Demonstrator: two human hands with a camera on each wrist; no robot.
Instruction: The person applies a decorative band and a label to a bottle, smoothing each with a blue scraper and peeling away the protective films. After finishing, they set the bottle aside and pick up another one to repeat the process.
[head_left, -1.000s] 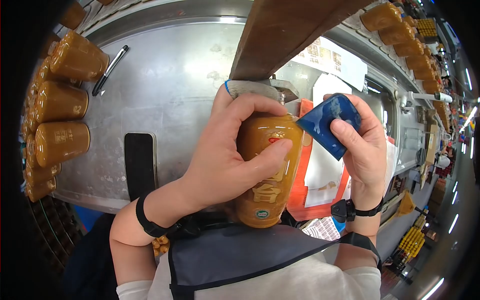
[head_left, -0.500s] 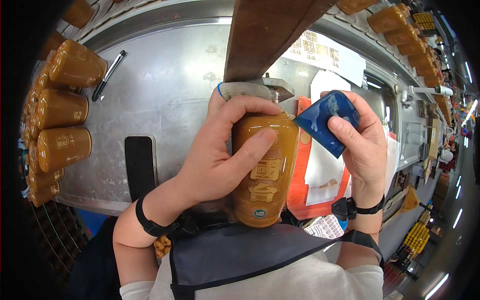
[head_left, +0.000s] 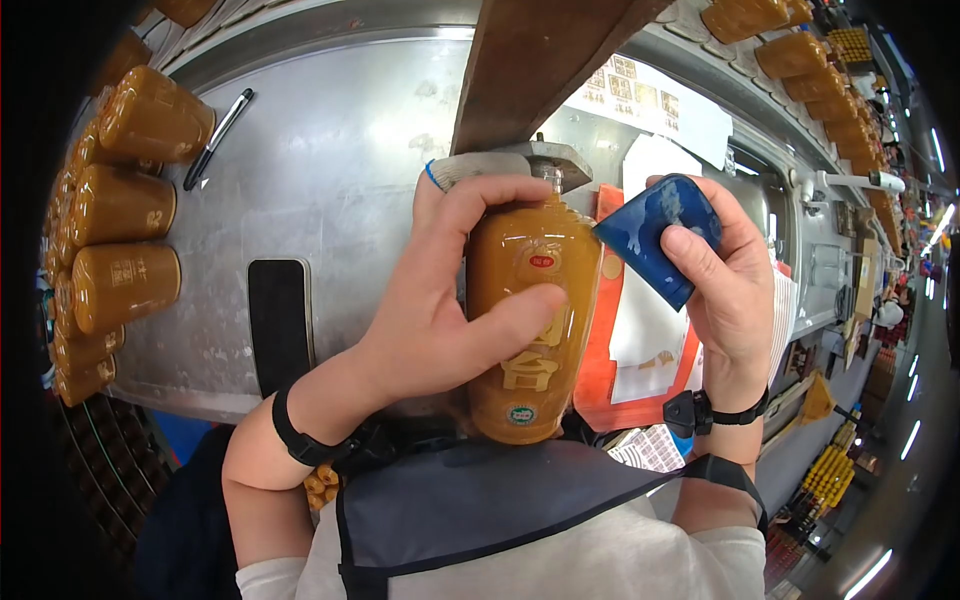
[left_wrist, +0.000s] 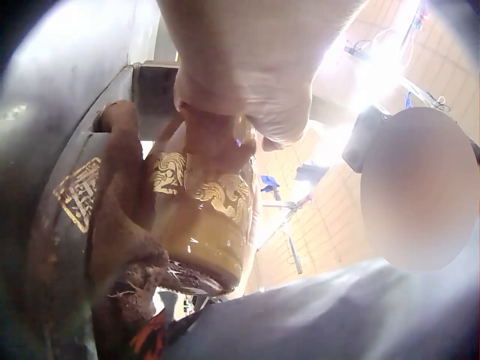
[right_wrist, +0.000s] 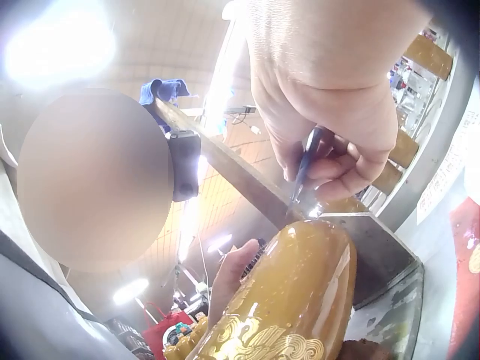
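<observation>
An amber glass bottle [head_left: 530, 400] with raised gold characters and a small red oval label lies with its neck away from the body. My left hand [head_left: 430, 310] grips it near the shoulder, index finger by the neck and thumb across the front. Behind that finger, a grey knit cover [head_left: 485, 167] with a blue edge wraps part of the hand. My right hand [head_left: 735, 285] pinches a flat blue scraper [head_left: 650, 245], its corner right at the bottle's right shoulder. In the right wrist view the scraper [right_wrist: 305, 165] appears edge-on above the bottle [right_wrist: 292, 285].
A brown beam [head_left: 540, 70] and a metal bracket [head_left: 565, 165] stand beyond the bottle neck. On the metal table [head_left: 360, 150] lie a phone [head_left: 280, 325] and a pen [head_left: 220, 138]. Several amber bottles [head_left: 125, 290] line the left; white paper [head_left: 650, 350] covers an orange sheet [head_left: 590, 400].
The left thumb slid up the bottle toward its neck, then back down, leaving the red oval uncovered. The bottle has shifted slightly away from the body. The scraper stays at the shoulder.
</observation>
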